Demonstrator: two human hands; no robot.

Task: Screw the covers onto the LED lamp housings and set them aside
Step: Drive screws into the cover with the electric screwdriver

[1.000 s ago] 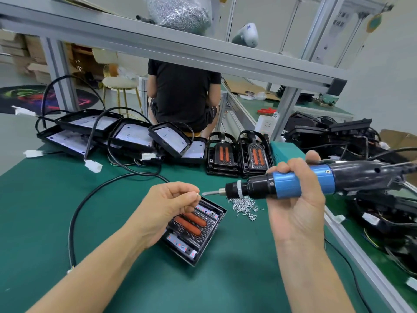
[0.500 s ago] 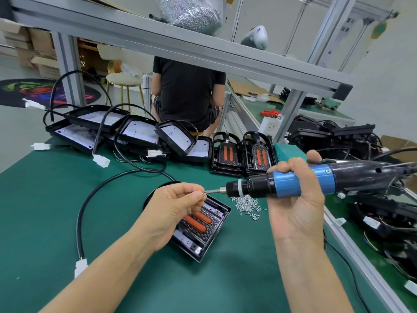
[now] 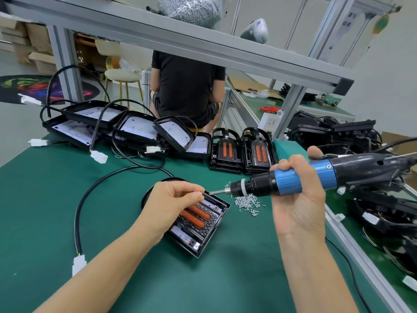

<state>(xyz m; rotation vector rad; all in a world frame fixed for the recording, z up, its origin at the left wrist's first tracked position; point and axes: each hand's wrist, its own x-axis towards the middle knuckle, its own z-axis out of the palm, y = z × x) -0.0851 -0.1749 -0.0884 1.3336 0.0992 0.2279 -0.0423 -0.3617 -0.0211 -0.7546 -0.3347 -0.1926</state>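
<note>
Left hand (image 3: 168, 205): thumb and fingers (image 3: 195, 193) pinched narrowly together at the bit tip (image 3: 213, 192) of the screwdriver; whatever is pinched is too small to make out. The hand hovers over the far end of the black rectangular LED lamp housing with two orange oblong inserts (image 3: 198, 224), which lies flat on the green counter (image 3: 67, 199), near the middle, directly in front of the person.

Right hand (image 3: 297, 199): fingers wrapped around the blue grip of the black-and-blue electric screwdriver (image 3: 291, 180), held roughly level with the bit pointing left toward the left fingertips.

A loose pile of small silver screws (image 3: 247, 203) lies on the counter just right of the housing, below the screwdriver nose. A black cable with a white plug (image 3: 79, 264) curves from behind the housing toward the near left.

At the far edge: two black lamp units with orange inserts (image 3: 242, 152) standing side by side; left of them a row of overlapping open black housings with white LED boards (image 3: 135, 127). More black lamp parts (image 3: 334, 134) are heaped at the right.

Beyond the counter, a person in a black shirt (image 3: 187, 86) sits facing away.
</note>
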